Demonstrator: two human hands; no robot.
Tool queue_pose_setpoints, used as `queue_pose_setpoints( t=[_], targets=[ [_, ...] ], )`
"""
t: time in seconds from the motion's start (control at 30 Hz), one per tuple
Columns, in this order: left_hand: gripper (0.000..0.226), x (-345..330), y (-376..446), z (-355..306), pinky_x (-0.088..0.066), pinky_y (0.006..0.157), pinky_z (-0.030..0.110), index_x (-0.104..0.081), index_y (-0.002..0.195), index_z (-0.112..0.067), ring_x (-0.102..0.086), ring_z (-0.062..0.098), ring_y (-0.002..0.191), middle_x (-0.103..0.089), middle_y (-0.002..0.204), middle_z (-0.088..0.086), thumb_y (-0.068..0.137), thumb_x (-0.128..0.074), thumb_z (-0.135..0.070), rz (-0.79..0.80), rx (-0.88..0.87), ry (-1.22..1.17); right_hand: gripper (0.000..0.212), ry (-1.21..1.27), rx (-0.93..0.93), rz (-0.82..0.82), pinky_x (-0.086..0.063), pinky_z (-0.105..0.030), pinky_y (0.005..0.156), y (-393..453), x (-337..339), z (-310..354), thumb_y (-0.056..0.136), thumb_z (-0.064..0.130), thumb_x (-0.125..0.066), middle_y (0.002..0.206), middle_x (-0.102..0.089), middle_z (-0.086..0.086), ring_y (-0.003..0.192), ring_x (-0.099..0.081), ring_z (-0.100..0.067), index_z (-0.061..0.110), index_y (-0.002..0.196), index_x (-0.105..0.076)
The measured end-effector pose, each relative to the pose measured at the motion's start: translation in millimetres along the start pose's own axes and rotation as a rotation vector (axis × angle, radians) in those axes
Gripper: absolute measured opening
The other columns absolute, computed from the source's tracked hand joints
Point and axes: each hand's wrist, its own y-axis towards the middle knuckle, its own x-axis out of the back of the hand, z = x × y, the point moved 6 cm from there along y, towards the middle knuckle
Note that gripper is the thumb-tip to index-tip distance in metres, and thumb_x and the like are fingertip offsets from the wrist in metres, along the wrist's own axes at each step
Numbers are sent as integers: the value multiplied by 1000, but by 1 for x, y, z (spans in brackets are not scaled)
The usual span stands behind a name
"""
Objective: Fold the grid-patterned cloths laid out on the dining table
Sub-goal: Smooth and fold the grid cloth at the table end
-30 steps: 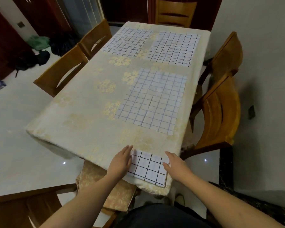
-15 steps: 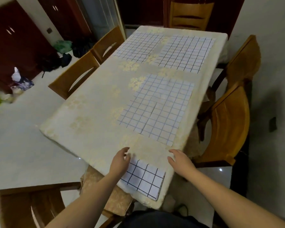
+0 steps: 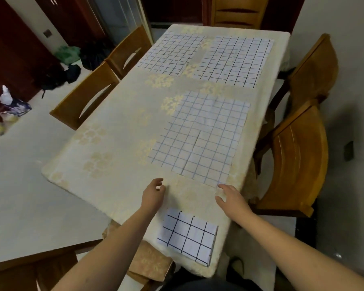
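Folded grid cloth lies at near edge of surface. Beyond it, an unfolded grid cloth lies flat. Left hand and right hand hover between them, fingers loose, grasping nothing.

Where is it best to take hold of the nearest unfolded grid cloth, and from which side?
Take the nearest unfolded cloth by its two near corners, coming from the near table edge. It lies flat and square to that edge; the right hand is close to the near right corner, and the left hand is short of the near left one. A thumb-and-finger pinch is probably the best grip.
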Motion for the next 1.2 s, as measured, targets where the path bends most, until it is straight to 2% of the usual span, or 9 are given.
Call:
queue_pose_setpoints(
  t=[0.33,0.5,0.67,0.77,0.87,0.93,1.0,1.03,1.2],
  targets=[
    [50,26,88,-7,-42,90,33,-43,141,-8,-52,30,122,-43,143,15,95,-54,-20,-42,3,-75,55,376,-331,-221,-37,-38,103,31,1,-5,97,21,-54,150,-33,-12,134,-38,-29,13,147,-32],
    [52,30,120,-7,-43,96,41,-45,138,0,-55,41,107,-33,140,23,93,-59,-23,-46,192,13,63,618,-560,-330,-37,-38,101,45,-2,-13,96,15,-57,151,-34,-14,131,-40,-33,7,149,-25],
    [33,30,140,-1,-46,81,30,-66,112,-5,-51,18,65,-40,130,20,92,-63,-31,7,200,39,62,706,-714,-366,-42,-39,93,55,-8,-19,92,18,-61,138,-43,-18,118,-46,-37,7,146,-33],
    [21,30,144,1,-53,65,26,-70,95,-12,-61,16,63,-57,118,16,87,-67,-32,7,181,9,60,612,-728,-374,-45,-37,88,55,-7,-14,92,20,-61,136,-46,-18,109,-50,-34,7,145,-36],
    [17,30,138,-7,-42,51,22,-66,92,-10,-58,15,63,-64,92,6,90,-64,-27,25,156,-34,53,618,-705,-367,-48,-36,80,59,-11,-12,93,20,-62,126,-56,-17,90,-51,-27,5,140,-44],
    [15,28,135,-12,-43,55,25,-63,93,-9,-57,18,68,-62,79,3,91,-61,-24,34,138,-79,43,661,-701,-347,-50,-35,72,59,-16,-12,91,21,-64,101,-61,-16,81,-54,-27,7,130,-55],
    [12,28,133,-15,-44,59,29,-58,90,-10,-55,20,69,-62,79,5,90,-59,-22,40,121,-146,13,651,-699,-345,-46,-32,66,59,-18,-11,89,21,-64,85,-58,-13,74,-55,-26,13,99,-62],
    [9,28,132,-16,-44,60,30,-55,88,-11,-55,20,69,-62,80,6,89,-59,-20,43,117,-184,9,640,-696,-352,-44,-31,64,58,-18,-10,89,21,-63,79,-56,-12,71,-54,-25,14,86,-58],
    [10,30,129,-22,-51,68,39,-49,86,-16,-62,26,73,-60,83,7,86,-57,-11,43,93,-350,41,577,-631,-399,-22,-29,54,56,-14,3,93,22,-59,61,-29,-3,57,-30,-18,18,64,-30]
  ],
)
